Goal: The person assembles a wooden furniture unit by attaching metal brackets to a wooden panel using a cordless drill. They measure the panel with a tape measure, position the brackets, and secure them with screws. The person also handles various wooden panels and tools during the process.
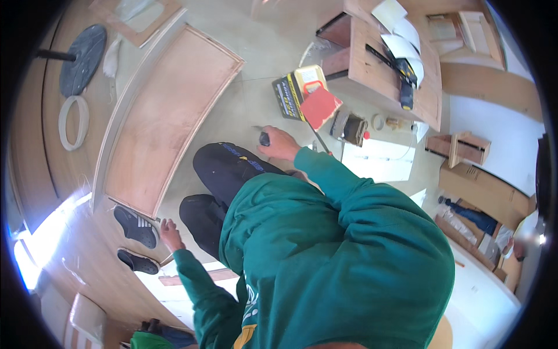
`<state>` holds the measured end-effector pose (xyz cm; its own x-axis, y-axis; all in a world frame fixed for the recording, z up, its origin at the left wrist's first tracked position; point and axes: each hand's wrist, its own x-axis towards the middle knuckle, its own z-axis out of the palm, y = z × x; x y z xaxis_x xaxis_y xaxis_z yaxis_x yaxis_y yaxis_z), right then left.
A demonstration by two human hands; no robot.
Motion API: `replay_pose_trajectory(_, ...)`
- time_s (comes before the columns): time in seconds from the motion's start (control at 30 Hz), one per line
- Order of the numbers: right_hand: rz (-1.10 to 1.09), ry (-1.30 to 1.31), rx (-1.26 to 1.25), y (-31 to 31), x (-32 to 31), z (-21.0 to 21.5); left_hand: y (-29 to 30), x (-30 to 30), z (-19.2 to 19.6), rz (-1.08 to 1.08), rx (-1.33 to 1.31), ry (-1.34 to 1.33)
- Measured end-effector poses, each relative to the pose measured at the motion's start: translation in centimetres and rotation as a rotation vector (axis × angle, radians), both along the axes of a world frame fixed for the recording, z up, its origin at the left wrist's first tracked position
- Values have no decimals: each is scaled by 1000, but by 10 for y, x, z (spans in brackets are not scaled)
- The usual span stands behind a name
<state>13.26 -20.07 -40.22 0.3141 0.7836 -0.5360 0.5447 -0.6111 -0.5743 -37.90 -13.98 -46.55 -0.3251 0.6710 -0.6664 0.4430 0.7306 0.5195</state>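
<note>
My right hand (280, 144) is wrapped round a small tool with a black end (264, 139). A thin pale tip sticks out past it, too small to tell its kind. Lower left, my left hand (170, 234) is at the near corner of a long wooden panel (165, 110) with raised edging. Its fingers are drawn together there; what they pinch, if anything, is hidden. The panel lies at a slant on the floor, left of my bent knees, its near end by a dark sandal (136, 227).
A yellow-and-black tin (289, 96) with a red sheet (321, 107) stands ahead. To its right are a brown open-topped container (349, 128) and a wooden cabinet (383, 72) bearing a power tool (406, 84). A second sandal (138, 260) and a round base (83, 60) are at left.
</note>
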Motion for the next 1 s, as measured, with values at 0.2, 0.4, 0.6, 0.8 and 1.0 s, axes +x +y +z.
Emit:
replay_pose_trajectory(0.2,-147,203,128,-45,-16,51,-29,198,120,-361,356,-183)
replay_pose_trajectory(0.4,312,382,463,-6,-54,120,-39,291,165,-107,164,-800)
replay_pose_trajectory(0.6,689,357,401,6,-66,118,-51,245,157,37,23,-847)
replay_pose_trajectory(0.8,897,289,378,59,-55,109,-37,228,155,29,159,-780)
replay_pose_trajectory(1.0,812,-127,286,162,69,95,58,98,93,96,463,-443)
